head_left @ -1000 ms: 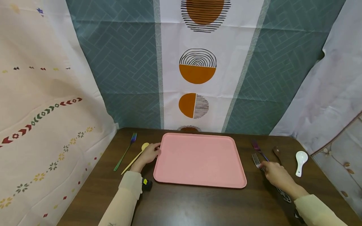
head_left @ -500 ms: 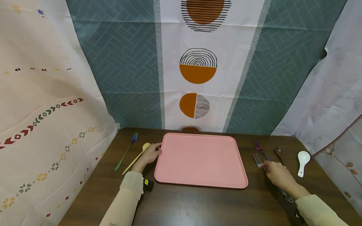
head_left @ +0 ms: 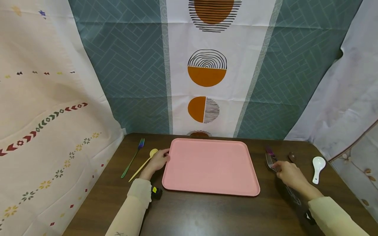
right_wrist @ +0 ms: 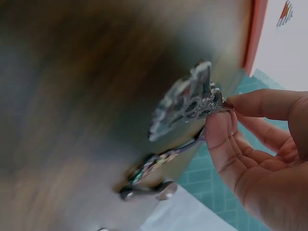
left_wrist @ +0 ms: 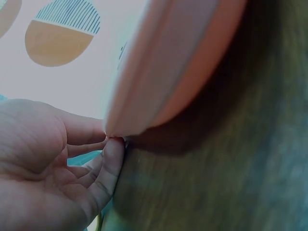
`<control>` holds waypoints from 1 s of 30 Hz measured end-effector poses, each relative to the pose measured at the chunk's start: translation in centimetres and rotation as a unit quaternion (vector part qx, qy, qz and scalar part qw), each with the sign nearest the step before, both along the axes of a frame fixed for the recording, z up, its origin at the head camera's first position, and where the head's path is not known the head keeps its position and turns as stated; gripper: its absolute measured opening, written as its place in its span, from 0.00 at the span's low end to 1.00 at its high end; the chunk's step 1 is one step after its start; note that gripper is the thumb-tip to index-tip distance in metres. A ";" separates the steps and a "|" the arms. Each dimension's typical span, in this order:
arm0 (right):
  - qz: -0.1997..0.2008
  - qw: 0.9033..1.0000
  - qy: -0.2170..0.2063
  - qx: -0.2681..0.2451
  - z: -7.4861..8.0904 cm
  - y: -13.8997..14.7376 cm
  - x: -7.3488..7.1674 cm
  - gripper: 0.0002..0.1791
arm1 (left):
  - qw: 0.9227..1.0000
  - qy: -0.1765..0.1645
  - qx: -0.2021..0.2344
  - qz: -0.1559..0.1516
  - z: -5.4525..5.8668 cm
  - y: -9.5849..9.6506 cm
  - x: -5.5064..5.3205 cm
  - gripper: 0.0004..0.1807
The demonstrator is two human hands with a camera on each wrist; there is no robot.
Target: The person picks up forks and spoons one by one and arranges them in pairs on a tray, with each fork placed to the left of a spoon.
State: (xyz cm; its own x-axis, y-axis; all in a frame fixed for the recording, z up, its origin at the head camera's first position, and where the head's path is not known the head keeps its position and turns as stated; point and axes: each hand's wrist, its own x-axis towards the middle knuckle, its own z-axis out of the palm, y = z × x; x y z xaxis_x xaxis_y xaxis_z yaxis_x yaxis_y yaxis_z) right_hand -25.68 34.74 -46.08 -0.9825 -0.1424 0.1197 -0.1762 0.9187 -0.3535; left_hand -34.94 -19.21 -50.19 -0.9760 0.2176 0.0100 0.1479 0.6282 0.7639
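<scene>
A pink rectangular tray (head_left: 211, 167) lies on the brown table, and my left hand (head_left: 157, 161) pinches its left rim. In the left wrist view, the thumb and fingers meet at the tray's edge (left_wrist: 159, 86). My right hand (head_left: 290, 177) pinches a silver fork (head_left: 268, 160) by its middle, tines pointing away from me. The right wrist view shows the fork's ornate openwork handle (right_wrist: 187, 106) tilted above the table. Just behind the fork's tines lies a purple-headed fork (head_left: 269, 151), partly hidden. A brown spoon (head_left: 292, 157) is beyond the right hand, its handle covered.
A white soup spoon (head_left: 318, 165) rests at the far right. Left of my left hand lie a yellow spoon (head_left: 139, 169) and a green-handled fork (head_left: 133, 160) with blue tines. Patterned cloths (head_left: 206, 111) hang behind and beside the table.
My right hand has risen a little with the silver fork, whose handle now hangs higher and whose tines overlap the purple-headed fork. The left hand has stayed at the tray's rim.
</scene>
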 end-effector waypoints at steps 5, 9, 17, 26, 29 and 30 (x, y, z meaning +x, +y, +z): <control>0.006 1.000 -0.004 -0.013 0.5 -0.8 -0.5 0.16 | 1.000 -0.003 -0.001 0.010 0.2 0.3 0.0 0.26; 0.010 1.000 -0.001 -0.021 0.7 -1.2 -0.9 0.16 | 1.000 -0.006 -0.002 0.015 0.3 0.4 0.0 0.26; 0.012 0.999 -0.009 -0.038 1.5 -1.7 -1.3 0.16 | 1.000 -0.007 -0.003 0.020 0.3 0.4 0.1 0.26; 0.008 0.995 -0.041 -0.087 2.9 -3.5 -2.7 0.18 | 1.000 -0.014 0.010 0.025 0.1 0.4 0.2 0.27; 0.014 0.995 -0.043 -0.092 3.4 -4.3 -3.2 0.17 | 0.999 -0.016 0.010 0.028 0.1 0.5 0.2 0.27; 0.015 0.995 -0.041 -0.094 3.5 -4.5 -3.4 0.17 | 0.999 -0.015 0.010 0.028 0.1 0.5 0.2 0.27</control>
State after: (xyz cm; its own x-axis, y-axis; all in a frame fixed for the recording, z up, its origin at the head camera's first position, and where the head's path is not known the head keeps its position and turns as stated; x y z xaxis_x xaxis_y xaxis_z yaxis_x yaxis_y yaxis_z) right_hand -29.08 30.26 -42.60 -0.9856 -0.1554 0.0664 -0.1667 0.8296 -0.5330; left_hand -34.72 -18.69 -50.10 -0.9864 0.1633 -0.0164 0.0895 0.6187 0.7805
